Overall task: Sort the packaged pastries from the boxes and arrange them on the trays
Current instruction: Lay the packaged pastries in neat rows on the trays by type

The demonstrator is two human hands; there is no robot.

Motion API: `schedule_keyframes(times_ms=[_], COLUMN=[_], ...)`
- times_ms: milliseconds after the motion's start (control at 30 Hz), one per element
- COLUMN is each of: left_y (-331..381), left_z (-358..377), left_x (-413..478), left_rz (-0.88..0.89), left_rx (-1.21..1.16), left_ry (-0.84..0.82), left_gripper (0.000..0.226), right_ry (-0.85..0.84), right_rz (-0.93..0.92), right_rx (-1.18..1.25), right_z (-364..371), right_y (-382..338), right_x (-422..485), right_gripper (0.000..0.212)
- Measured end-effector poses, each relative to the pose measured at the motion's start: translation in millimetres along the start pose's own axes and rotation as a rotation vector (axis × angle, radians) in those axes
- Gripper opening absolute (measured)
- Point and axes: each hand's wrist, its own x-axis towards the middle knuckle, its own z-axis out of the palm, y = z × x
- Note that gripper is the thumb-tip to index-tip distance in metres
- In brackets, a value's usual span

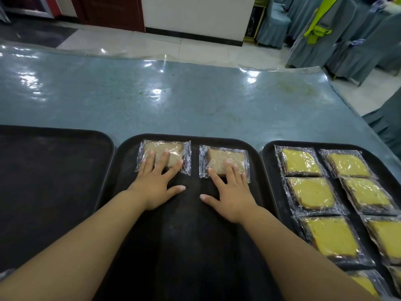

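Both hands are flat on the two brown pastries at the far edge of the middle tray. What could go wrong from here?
1. The left hand and right hand press with open fingers on the brown pastries; hard pressure could squash them.
2. The slick wrappers may slide on the middle tray, skewing the row.
3. The right forearm lies close to the yellow pastries; pulling back could nudge them.

Covered pastries and cropped trays

The left hand (156,186) hides the near half of the left brown pastry (163,156), and the right hand (230,194) covers the near part of the right brown pastry (224,162). The empty left tray (50,192) runs off the left edge; the yellow-pastry tray (269,170) is cropped right and below. Wrapper print is too small to read.
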Motion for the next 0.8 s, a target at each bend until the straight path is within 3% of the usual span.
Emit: schedule_keyframes(times_ms=[200, 333, 633, 800], left_y=[7.1, 14.6, 43.6, 68.8], left_z=[-8.1, -12.7, -7.5, 9.7], left_x=[-14.3, -43.6, -157.9, -217.9], left_rz=[-0.004, 0.005, 0.056, 0.069], left_rx=[0.001, -0.087, -0.378, -0.433], left_ry=[0.039, 0.11, 0.155, 0.199], left_gripper=[0.068, 0.068, 0.049, 0.043], right_ry=[0.01, 0.11, 0.276, 0.25], right_rz=[-0.025, -0.043, -0.077, -0.088], right_rx=[0.055, 0.093, 0.425, 0.517], right_z=[-8.8, -15.1, 1.3, 18.1], right_y=[3.8, 2.9, -15.2, -28.9], right_x=[-4.1, -27.5, -126.8, -187.1], right_gripper=[0.074, 0.072, 0.056, 0.05])
